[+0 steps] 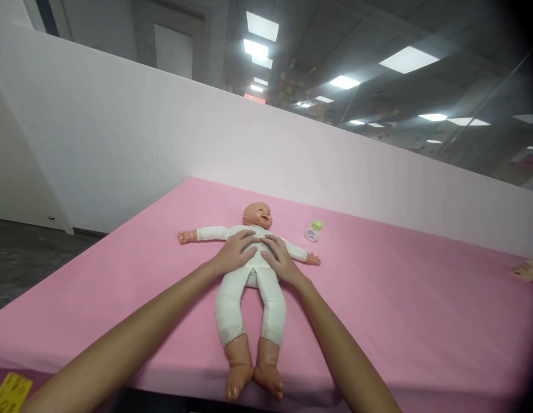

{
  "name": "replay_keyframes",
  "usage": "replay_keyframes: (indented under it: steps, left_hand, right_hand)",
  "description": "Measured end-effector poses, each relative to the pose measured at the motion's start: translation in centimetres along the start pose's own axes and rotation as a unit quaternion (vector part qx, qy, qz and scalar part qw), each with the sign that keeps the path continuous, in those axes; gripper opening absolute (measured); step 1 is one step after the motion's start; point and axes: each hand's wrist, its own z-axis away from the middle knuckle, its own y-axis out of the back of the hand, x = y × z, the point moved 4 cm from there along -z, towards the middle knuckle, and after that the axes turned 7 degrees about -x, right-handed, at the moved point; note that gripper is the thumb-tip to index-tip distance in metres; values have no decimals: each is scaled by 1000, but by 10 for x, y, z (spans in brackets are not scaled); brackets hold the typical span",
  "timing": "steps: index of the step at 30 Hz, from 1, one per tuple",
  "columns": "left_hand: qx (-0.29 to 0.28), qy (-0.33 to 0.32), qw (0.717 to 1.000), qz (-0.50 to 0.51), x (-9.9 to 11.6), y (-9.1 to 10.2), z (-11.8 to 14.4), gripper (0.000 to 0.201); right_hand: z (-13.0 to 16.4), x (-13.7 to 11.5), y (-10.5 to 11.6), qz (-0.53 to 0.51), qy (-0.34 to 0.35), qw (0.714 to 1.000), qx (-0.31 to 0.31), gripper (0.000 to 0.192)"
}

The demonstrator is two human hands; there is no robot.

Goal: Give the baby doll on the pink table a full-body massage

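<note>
A baby doll point(249, 298) in a white suit lies on its back on the pink mat point(378, 310), head away from me, arms spread, bare feet over the near edge. My left hand point(237, 251) rests flat on the doll's chest and belly, fingers apart. My right hand point(280, 259) lies beside it on the doll's other flank, fingers spread too. Both palms press on the torso without gripping anything.
A small bottle with a green cap point(313, 231) lies on the mat to the right of the doll's head. A white partition wall point(163, 143) stands behind the mat. Yellow tags sit at the far right edge point(526, 268) and bottom left point(11, 393).
</note>
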Motion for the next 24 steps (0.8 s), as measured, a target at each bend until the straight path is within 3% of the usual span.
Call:
replay_keyframes:
  steps: [17,24]
  left_hand:
    - [3,-12,1000,5,-6,-2,-1,37]
    - [17,-10,1000,0,3,3,0,29]
  right_hand:
    - [-1,-1,0,10,10,1000,10,41]
    - [-1,-4,1,0,7,1000,18,38]
